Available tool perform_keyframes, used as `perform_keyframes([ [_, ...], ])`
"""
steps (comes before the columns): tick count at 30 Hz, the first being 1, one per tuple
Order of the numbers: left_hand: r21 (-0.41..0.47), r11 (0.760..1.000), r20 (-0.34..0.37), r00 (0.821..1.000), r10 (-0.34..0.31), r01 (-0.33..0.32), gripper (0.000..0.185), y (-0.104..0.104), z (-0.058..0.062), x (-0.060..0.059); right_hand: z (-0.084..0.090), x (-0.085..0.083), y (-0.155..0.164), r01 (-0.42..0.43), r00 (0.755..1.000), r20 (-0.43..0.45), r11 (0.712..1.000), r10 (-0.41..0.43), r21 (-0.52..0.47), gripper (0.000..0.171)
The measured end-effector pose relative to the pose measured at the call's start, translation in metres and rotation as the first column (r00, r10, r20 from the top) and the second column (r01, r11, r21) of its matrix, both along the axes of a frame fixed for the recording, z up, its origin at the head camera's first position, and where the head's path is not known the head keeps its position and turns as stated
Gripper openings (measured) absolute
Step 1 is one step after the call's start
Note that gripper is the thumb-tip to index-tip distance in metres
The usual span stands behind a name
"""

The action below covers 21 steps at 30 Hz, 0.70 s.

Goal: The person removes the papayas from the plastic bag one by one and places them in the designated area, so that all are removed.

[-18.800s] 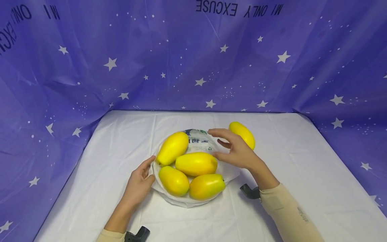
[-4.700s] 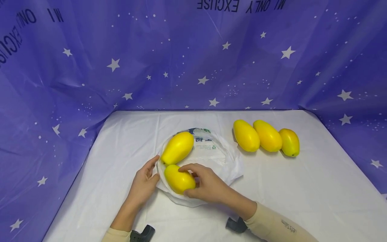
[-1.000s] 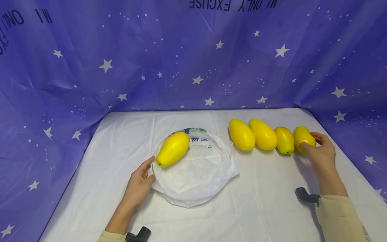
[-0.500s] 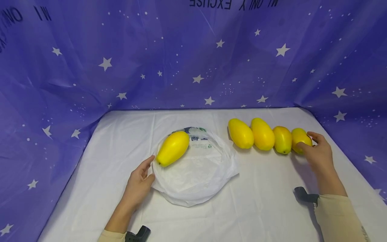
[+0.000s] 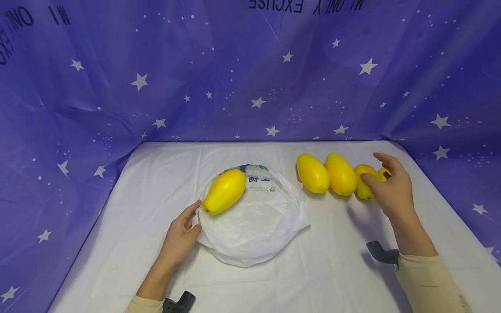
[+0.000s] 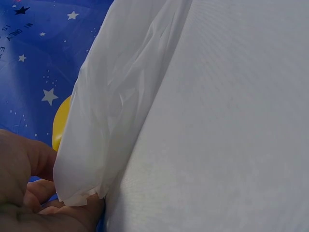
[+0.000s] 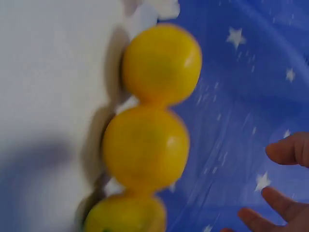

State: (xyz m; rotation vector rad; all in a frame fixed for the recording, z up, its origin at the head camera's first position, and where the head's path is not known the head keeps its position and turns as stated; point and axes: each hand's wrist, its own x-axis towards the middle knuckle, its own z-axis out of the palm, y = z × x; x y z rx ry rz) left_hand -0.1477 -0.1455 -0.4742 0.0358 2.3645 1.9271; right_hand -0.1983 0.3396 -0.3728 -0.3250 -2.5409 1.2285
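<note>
A white plastic bag (image 5: 250,234) lies with its mouth spread wide, one yellow papaya (image 5: 225,192) inside at its left. My left hand (image 5: 180,234) pinches the bag's left rim; the left wrist view shows the plastic (image 6: 106,111) between thumb and fingers. At the right, several papayas (image 5: 340,174) stand side by side in a row. Over the right end of that row hovers my right hand (image 5: 393,187), fingers spread and holding nothing. It partly hides the last two papayas. In the right wrist view its fingers (image 7: 285,205) are apart from the papayas (image 7: 146,149).
A white cloth covers the table (image 5: 332,269). Blue-purple sheeting with white stars (image 5: 250,78) rises behind and along both sides. Dark wrist-camera mounts (image 5: 383,253) stick out from both sleeves.
Papayas have left the bag one by one for the row at the right. My right hand has just released the last one, rising and moving left. My left hand stays on the rim.
</note>
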Motion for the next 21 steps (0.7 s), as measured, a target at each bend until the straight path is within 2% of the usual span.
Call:
perform_keyframes([
  [3,0.006,1.0,0.001,1.0,0.0,0.0,0.061,0.0,0.0,0.0,0.006,-0.003,-0.018,-0.101,0.993,-0.058,0.995,0.102,0.02,0.06],
  [7,0.013,1.0,0.0,1.0,-0.003,0.003,0.061,0.0,-0.001,0.0,0.011,-0.01,-0.041,-0.242,0.966,-0.087,0.969,0.245,0.041,0.056],
  [14,0.002,1.0,0.0,1.0,0.008,-0.008,0.061,-0.001,-0.002,0.001,0.018,-0.024,-0.081,-0.427,0.894,-0.146,0.904,0.424,0.015,0.051],
  [21,0.016,1.0,-0.001,1.0,-0.001,0.001,0.061,-0.001,0.0,0.0,0.024,-0.036,-0.123,-0.569,0.814,-0.13,0.822,0.567,0.022,0.046],
])
